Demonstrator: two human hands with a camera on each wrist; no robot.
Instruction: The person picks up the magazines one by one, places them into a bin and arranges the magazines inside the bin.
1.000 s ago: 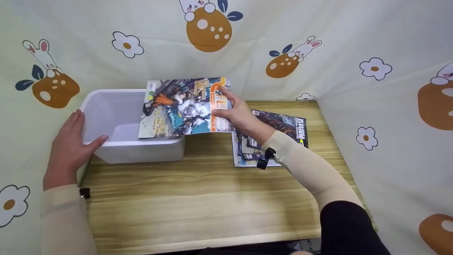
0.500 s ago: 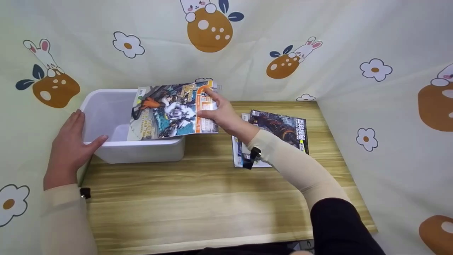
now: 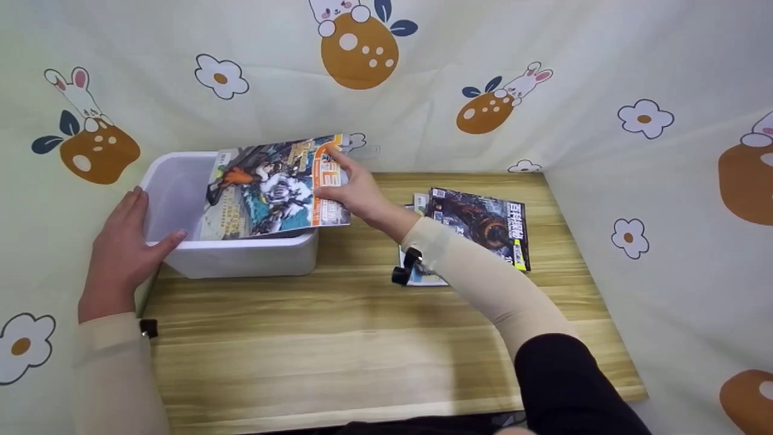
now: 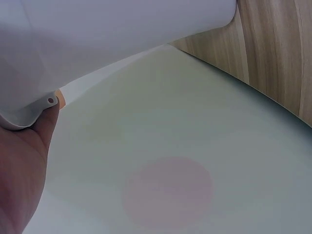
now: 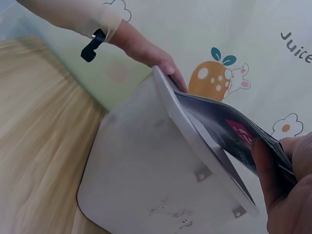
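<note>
In the head view, my right hand [image 3: 353, 187] grips a colourful magazine [image 3: 272, 187] at its right edge, thumb on the cover and fingers partly hidden. This magazine lies over the right part of a white plastic bin [image 3: 241, 260], its right end sticking out past the rim. Seen from the right wrist, the magazine [image 5: 219, 129] slants against the bin's rim, with pages and a dark underside showing. My left hand [image 3: 124, 248] holds the bin's near left corner, thumb over the front rim. From the left wrist, the palm [image 4: 22, 165] sits under the bin's rim.
Several magazines [image 3: 477, 223] lie overlapped on the wooden table [image 3: 362, 338], right of the bin and partly behind my right forearm. A patterned curtain [image 3: 423, 72] rises behind the table and along both sides. The bin stands close to the left curtain.
My right hand has moved left with the magazine, which now covers more of the bin's opening. More of the stacked magazines shows on the right. The left hand keeps its hold on the corner.
</note>
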